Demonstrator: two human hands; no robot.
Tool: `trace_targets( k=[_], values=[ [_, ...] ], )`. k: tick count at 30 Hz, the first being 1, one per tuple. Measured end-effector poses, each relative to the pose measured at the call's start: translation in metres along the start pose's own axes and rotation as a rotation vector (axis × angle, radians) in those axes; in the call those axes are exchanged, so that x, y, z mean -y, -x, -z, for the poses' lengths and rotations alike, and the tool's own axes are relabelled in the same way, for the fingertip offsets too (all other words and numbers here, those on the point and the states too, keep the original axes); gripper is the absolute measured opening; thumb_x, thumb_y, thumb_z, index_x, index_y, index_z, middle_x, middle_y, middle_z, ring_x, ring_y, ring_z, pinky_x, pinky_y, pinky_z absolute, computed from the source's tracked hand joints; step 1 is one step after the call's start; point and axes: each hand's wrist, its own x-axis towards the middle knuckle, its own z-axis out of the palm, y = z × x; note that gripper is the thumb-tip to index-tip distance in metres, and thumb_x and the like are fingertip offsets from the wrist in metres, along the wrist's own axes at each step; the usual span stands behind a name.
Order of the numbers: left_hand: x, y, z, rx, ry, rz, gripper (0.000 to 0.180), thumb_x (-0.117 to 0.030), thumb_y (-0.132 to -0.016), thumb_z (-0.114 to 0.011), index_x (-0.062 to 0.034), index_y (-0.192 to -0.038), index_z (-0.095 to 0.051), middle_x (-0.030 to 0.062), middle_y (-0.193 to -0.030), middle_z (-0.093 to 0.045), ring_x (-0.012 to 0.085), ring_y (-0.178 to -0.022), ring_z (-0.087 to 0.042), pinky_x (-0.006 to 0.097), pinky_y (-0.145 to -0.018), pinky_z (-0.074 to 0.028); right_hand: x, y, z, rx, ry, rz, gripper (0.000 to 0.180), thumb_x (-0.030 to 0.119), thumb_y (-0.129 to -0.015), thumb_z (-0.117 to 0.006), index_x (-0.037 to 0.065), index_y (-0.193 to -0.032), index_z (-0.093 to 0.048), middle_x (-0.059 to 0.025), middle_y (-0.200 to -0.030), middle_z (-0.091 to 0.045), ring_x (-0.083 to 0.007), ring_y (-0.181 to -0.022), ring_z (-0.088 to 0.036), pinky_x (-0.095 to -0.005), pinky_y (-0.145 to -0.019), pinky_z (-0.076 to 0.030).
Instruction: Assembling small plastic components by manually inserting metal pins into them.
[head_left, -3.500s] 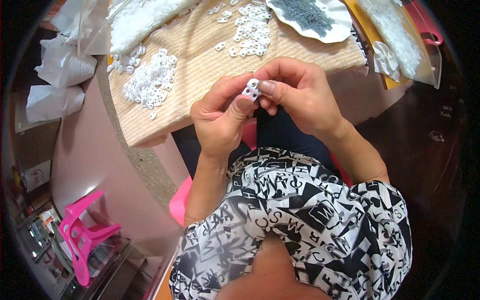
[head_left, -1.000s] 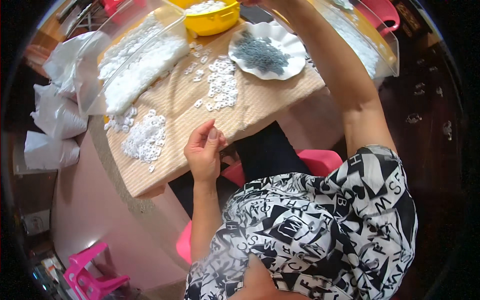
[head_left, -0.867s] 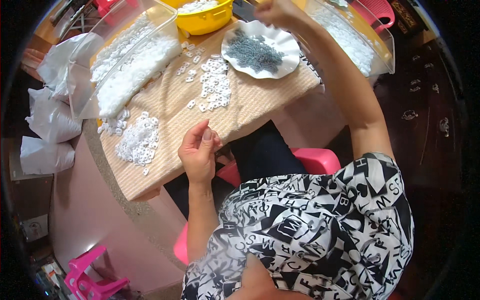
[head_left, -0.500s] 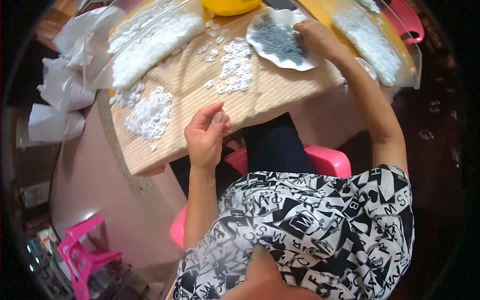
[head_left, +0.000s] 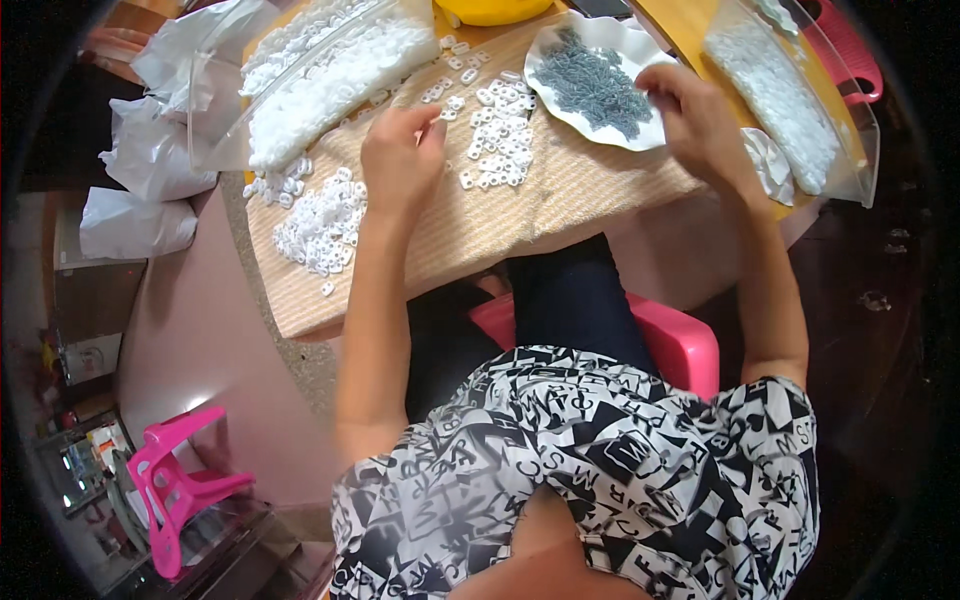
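Observation:
My left hand (head_left: 403,160) is over the cloth-covered board (head_left: 440,260), thumb and forefinger pinched beside some loose white two-holed pieces. Whatever the pinch holds is too small to make out. My right hand (head_left: 705,130) is at the right edge of a white wavy-rimmed plate (head_left: 655,55), its fingers bent together. Any piece in those fingertips is hidden. Small dark grey pieces (head_left: 590,85) lie heaped on the plate. Between the hands spreads a patch of white pieces (head_left: 502,140). A denser white pile (head_left: 320,225) lies left of my left forearm.
Clear bags of white pieces stand at the back left (head_left: 340,90) and far right (head_left: 775,100). A yellow bowl (head_left: 495,10) sits at the back. Crumpled white paper (head_left: 768,165) lies right of the plate. A pink stool (head_left: 175,490) stands on the floor, lower left.
My left hand has moved forward from the board's front edge to the loose white pieces. My right hand has drawn back slightly from the grey heap to the plate's right edge.

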Motion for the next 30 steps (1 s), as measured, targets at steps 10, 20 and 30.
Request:
trace_targets(
  k=[10, 20, 30],
  values=[
    [0.016, -0.025, -0.026, 0.118, -0.204, -0.031, 0.014, -0.01, -0.069, -0.064, -0.0011, -0.08, -0.063, 0.0106, -0.072, -0.06, 0.0194, -0.063, -0.058, 0.027, -0.061, -0.045, 0.079, 0.053, -0.027, 0.306, -1.006, -0.528, 0.007, 0.001, -0.078, -0.053, 0.0, -0.084, -0.057, -0.0005, -0.07, -0.054, -0.0058, -0.064, -0.047, -0.0196, -0.057, -0.039],
    [-0.022, 0.051, 0.014, -0.02, 0.777, 0.645, 0.013, 0.001, -0.076, -0.059, -0.0001, -0.089, -0.062, 0.0023, -0.067, -0.056, 0.0076, -0.058, -0.052, 0.019, -0.052, -0.042, 0.083, 0.061, -0.082, 0.365, -1.341, -0.671, 0.007, 0.005, -0.08, -0.053, -0.003, -0.08, -0.054, -0.0069, -0.072, -0.058, -0.0095, -0.061, -0.053, -0.0201, -0.054, -0.045],
    [-0.052, 0.104, 0.026, 0.131, 1.474, 0.735, 0.014, 0.002, -0.079, -0.056, 0.0037, -0.093, -0.054, 0.0157, -0.08, -0.06, 0.0226, -0.071, -0.062, 0.027, -0.06, -0.053, 0.09, 0.072, -0.082, 0.258, -1.353, -0.554, 0.011, 0.007, -0.081, -0.057, -0.003, -0.086, -0.058, -0.0053, -0.074, -0.06, -0.0085, -0.063, -0.053, -0.0198, -0.057, -0.044]
  ],
)
